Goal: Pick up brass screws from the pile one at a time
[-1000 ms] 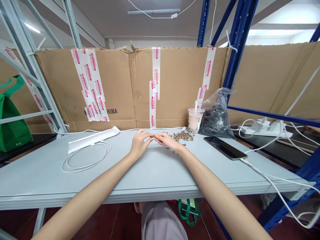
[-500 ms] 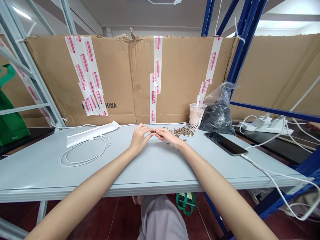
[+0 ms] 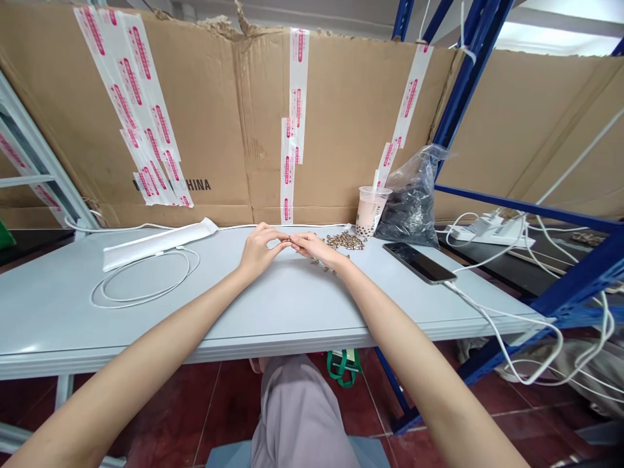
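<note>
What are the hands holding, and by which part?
The left hand and right hand pinch a tiny metal piece at their fingertips; which part is too small to tell.

Reaching in from the lower corners of the frame with both bare forearms (image 3: pixel 414 351), angling toward the middle, holding the left hand (image 3: pixel 258 252) and right hand (image 3: pixel 316 250) palms down, bringing the fingertips (image 3: pixel 277 242) together just above frame centre.

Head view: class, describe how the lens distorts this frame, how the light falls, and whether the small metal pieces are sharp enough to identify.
In the head view, wide-angle distortion bows the blue steel rack and stretches the forearms; soft light leaves a faint sheen on the grey table, without hard shadows; the small metal pieces look too tiny to identify.
</note>
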Motion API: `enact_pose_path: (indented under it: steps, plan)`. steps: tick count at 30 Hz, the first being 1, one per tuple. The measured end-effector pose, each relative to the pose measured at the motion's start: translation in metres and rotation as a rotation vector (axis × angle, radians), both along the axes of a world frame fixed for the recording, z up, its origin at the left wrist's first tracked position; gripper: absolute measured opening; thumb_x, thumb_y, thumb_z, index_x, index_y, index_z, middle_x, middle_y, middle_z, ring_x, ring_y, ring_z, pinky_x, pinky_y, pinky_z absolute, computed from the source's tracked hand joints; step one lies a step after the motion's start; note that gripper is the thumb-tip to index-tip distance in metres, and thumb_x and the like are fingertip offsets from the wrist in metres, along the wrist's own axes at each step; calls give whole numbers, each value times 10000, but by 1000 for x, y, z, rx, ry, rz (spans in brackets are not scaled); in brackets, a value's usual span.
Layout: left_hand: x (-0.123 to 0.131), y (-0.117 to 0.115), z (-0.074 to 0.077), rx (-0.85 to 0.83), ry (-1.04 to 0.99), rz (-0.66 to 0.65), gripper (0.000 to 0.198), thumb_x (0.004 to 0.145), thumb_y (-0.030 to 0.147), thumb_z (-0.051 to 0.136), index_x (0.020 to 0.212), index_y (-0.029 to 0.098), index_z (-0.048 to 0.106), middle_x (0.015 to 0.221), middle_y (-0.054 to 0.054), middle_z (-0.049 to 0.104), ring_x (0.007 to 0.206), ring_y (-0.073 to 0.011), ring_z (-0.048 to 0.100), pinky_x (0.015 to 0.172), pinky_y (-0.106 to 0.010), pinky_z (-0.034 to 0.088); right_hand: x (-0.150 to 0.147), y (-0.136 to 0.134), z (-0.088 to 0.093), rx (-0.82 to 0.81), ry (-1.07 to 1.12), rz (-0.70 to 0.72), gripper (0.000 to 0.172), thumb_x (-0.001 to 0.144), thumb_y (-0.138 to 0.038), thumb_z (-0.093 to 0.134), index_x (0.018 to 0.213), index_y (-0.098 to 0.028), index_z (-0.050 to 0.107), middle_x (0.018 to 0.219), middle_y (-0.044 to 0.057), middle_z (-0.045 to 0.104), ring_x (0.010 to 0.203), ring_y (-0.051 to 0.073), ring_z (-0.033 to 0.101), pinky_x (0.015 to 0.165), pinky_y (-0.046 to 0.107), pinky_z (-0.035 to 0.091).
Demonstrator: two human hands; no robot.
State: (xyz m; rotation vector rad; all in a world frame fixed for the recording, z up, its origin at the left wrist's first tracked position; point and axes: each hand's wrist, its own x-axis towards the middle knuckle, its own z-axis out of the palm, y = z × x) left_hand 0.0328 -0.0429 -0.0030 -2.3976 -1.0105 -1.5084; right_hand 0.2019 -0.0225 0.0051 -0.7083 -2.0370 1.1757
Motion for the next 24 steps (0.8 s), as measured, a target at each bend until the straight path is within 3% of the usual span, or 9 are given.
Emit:
enact_pose_path:
  steps: [7, 14, 20, 22, 24]
  plan:
    - [0, -3, 0, -32, -18, 26, 128, 771, 304, 601, 804, 209, 680, 770, -15, 677, 768, -167, 491, 699, -290, 409, 7, -4, 4, 71, -38, 0, 343, 847, -481, 403, 699, -172, 407, 574, -55, 278, 488, 66, 221, 445, 205, 164]
    - [1, -4, -2, -90, 0, 47, 165, 775, 344, 589, 814, 214, 683, 809, -27, 680, 796, -178, 499, 714, -303, 415, 4, -3, 1, 66, -39, 44, 360, 872, -468, 352, 659, -179, 380, 567, -51, 267, 485, 74, 217, 448, 210, 180]
    - [1, -3, -1, -97, -5, 36, 181, 773, 357, 589, 821, 210, 684, 796, -28, 680, 783, -177, 491, 705, -303, 408, 5, -3, 4, 129, -99, -4, 411, 887, -472, 297, 623, -173, 395, 549, -44, 275, 474, 76, 234, 455, 209, 210]
    - [-1, 0, -2, -120, -25, 40, 192, 765, 369, 593, 822, 209, 684, 796, -26, 680, 778, -176, 493, 694, -301, 407, 9, -5, 10, 171, -185, -76, 420, 897, -461, 267, 661, -167, 453, 558, -28, 356, 484, 79, 301, 474, 207, 252]
    - [-5, 5, -4, -160, -27, 56, 198, 763, 377, 592, 815, 210, 685, 801, -23, 682, 779, -176, 496, 694, -302, 405, 15, -7, 17, 265, -354, -258, 373, 871, -459, 351, 719, -164, 523, 618, 1, 476, 539, 91, 401, 516, 212, 292]
